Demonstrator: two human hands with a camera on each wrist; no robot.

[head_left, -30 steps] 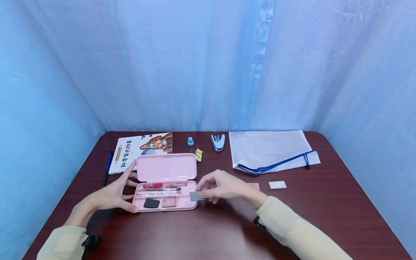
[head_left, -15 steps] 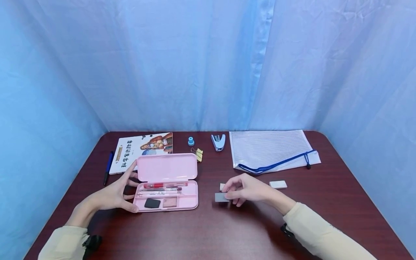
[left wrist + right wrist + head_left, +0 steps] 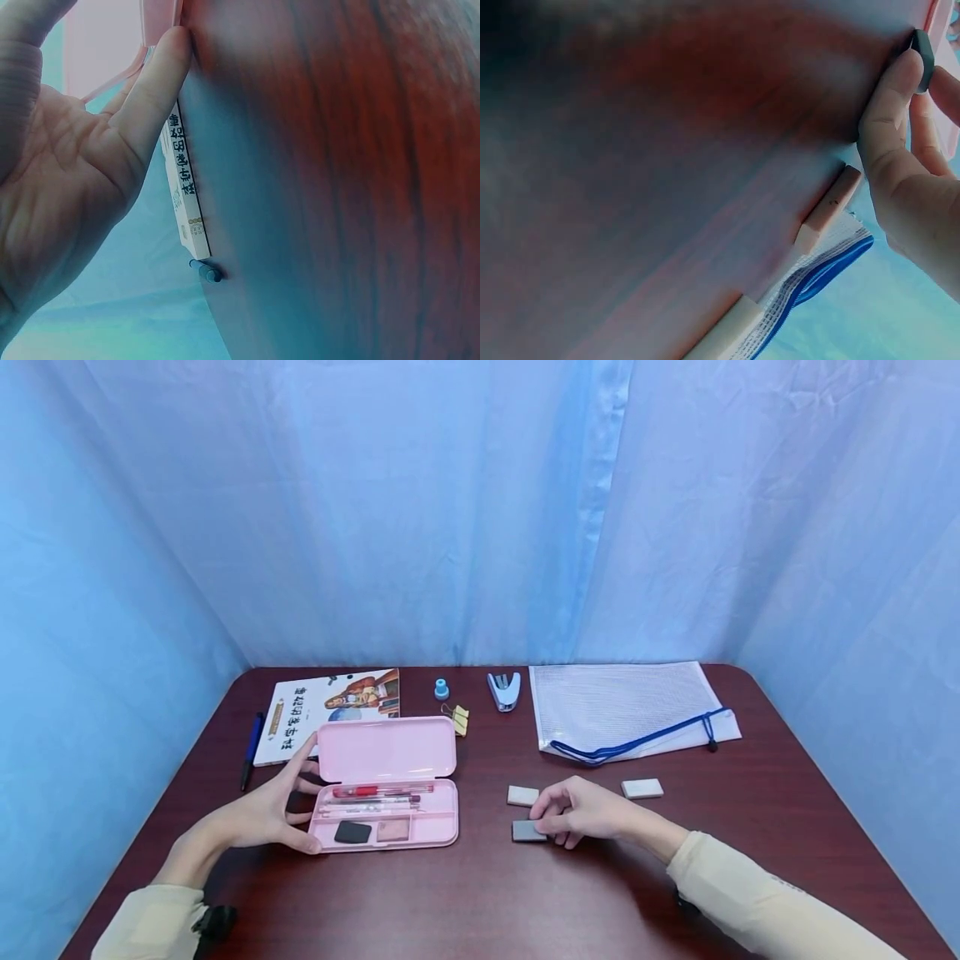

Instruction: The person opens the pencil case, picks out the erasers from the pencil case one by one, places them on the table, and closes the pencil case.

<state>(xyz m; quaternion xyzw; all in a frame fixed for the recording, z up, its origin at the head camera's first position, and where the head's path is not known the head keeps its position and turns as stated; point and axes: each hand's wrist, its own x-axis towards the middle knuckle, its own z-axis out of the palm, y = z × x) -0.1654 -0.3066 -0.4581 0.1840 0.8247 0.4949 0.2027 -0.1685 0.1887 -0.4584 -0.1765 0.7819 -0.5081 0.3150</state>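
Note:
The pink pencil case lies open, its lid raised at the back. In its tray are several pens, a dark eraser and a pinkish block. My left hand spans the case's left end, straight thumb at the front corner, a finger against the lid. Thumb and fingers of my right hand pinch a grey eraser low over the table, right of the case. Just behind lies a cream eraser. A pinkish eraser shows in the right wrist view, hidden from the head.
A white eraser lies right of my right hand. Along the back are a book, a blue pen, a small blue bottle-shaped item, a yellow binder clip, a stapler and a mesh zip pouch.
My right hand has carried the grey eraser rightward from the case's right end and lowered it toward the table in front of the cream eraser. My left hand has stayed at the case.

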